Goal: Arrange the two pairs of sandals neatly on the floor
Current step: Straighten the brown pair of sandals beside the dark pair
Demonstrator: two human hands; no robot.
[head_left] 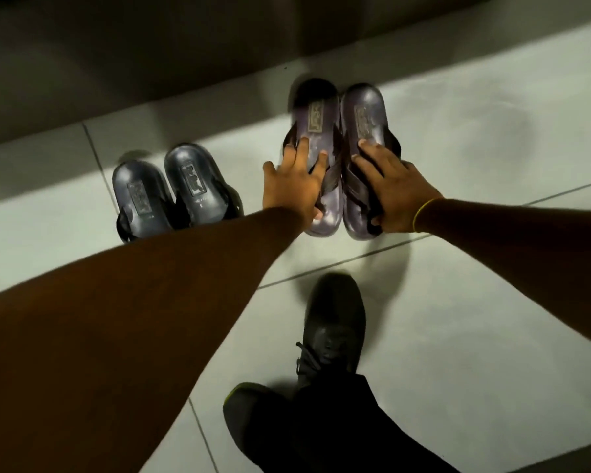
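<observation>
Two pairs of dark sandals lie on the pale tiled floor, heels toward the wall. The smaller blue-grey pair (171,192) sits side by side at the left, partly hidden by my left forearm. The larger purplish pair stands to the right. My left hand (294,186) grips the left purplish sandal (316,110) across its straps, thumb under the near edge. On the right purplish sandal (364,110) lies my right hand (394,192), fingers over the straps and thumb at the sole's near edge. The two sandals touch along their inner sides.
A dark wall or step (151,56) runs along the far side just beyond the sandals. My foot in a black laced shoe (331,329) stands on the tile right below the purplish pair, with a dark trouser leg (321,431) at the bottom.
</observation>
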